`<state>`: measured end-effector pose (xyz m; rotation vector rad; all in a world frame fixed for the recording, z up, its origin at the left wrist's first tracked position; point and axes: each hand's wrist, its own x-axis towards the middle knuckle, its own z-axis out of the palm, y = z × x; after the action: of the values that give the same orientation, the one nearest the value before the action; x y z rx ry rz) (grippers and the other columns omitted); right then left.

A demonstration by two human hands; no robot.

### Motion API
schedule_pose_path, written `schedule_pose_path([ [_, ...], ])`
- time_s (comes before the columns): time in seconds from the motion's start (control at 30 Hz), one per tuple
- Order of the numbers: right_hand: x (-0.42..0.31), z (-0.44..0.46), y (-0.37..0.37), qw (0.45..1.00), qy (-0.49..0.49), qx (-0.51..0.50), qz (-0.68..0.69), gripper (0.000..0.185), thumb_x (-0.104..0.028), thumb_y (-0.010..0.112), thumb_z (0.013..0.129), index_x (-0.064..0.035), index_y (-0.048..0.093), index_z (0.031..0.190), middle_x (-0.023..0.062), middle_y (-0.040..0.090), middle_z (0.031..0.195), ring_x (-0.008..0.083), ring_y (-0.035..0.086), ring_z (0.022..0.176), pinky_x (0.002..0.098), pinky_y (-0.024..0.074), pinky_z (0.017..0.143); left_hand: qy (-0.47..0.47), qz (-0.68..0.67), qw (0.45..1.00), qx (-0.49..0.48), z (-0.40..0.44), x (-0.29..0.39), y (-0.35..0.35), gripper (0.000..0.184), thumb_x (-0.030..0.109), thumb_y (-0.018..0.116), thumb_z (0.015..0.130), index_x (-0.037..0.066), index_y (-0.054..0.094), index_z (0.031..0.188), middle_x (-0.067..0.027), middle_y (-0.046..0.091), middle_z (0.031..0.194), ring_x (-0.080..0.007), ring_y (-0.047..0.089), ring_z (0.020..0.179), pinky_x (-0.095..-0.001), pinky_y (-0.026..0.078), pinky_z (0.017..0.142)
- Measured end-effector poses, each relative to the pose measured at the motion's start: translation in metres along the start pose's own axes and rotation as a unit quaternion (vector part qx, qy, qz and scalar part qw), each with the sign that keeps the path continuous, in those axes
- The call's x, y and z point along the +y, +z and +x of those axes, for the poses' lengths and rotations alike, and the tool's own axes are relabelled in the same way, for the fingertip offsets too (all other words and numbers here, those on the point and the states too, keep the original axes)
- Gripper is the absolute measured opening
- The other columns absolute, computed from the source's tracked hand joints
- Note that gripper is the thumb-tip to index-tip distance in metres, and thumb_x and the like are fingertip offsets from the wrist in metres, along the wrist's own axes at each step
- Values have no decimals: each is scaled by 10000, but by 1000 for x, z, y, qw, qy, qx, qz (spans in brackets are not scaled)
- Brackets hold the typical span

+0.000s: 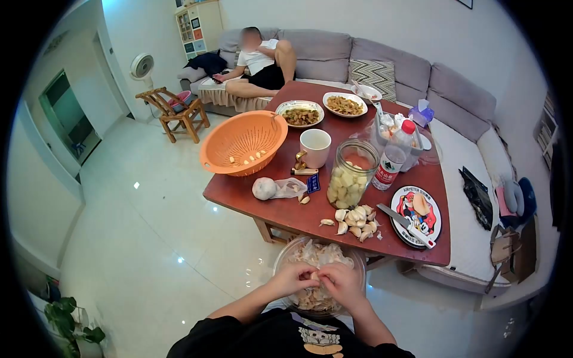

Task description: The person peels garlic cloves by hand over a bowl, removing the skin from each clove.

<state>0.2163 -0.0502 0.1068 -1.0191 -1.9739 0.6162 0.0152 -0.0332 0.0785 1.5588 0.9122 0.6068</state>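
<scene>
My left hand (293, 278) and my right hand (341, 281) meet over a clear bowl (363, 262) heaped with papery garlic skins (322, 253). Between their pinched fingertips is a garlic clove (314, 276), mostly covered by the fingers. Just beyond, on the red table (286, 209), lies a pile of unpeeled garlic cloves (358, 222). Behind that pile stands an open glass jar (349, 182) partly filled with peeled cloves. An orange colander (245, 140) at the table's left corner holds several peeled cloves. A whole garlic bulb (264, 188) sits in front of it with some netting.
A knife (407, 225) rests across a patterned plate (425, 206) at the right. A red-capped bottle (394, 156), a white mug (315, 147) and two dishes of food (345, 105) stand on the table. Another person (256, 62) reclines on the sofa (322, 51) behind.
</scene>
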Motion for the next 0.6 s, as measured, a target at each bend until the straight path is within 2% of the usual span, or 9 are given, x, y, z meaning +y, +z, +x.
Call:
schedule_pose_path([
  [0.13,-1,-4,0,1000,-14,0,-2,140,-27,695,771,-60,656,901,100,673,932,296,648,865,371,518,751,69,90,993,-18,3,-4,0,298,191,749,836,17,656,1059,-94,654,929,-206,623,804,-321,488,706],
  [0.23,-3,-5,1,1000,-17,8,2,136,-28,689,776,-59,652,903,102,670,929,298,646,861,374,516,750,119,150,981,-28,4,2,-1,332,245,739,825,22,649,1054,-128,644,940,-284,618,825,-348,488,731],
  [0.3,-1,-7,1,1000,-11,1,7,134,-31,685,783,-56,637,905,105,661,913,302,641,852,377,511,744,112,166,979,-34,3,5,0,325,263,726,832,29,647,1043,-129,633,915,-292,616,819,-358,486,726],
  [0.5,0,-11,-5,989,97,-107,33,171,-20,647,806,-54,536,932,128,607,878,340,605,834,403,477,712,100,208,971,-62,1,13,2,318,308,719,838,38,635,983,-118,598,842,-300,606,789,-383,477,702],
  [0.6,2,-13,-4,990,73,-118,36,166,-7,616,813,-57,519,937,142,588,862,359,594,830,414,470,714,95,209,970,-73,0,10,4,323,319,732,829,38,629,950,-114,594,833,-298,603,780,-380,477,698],
])
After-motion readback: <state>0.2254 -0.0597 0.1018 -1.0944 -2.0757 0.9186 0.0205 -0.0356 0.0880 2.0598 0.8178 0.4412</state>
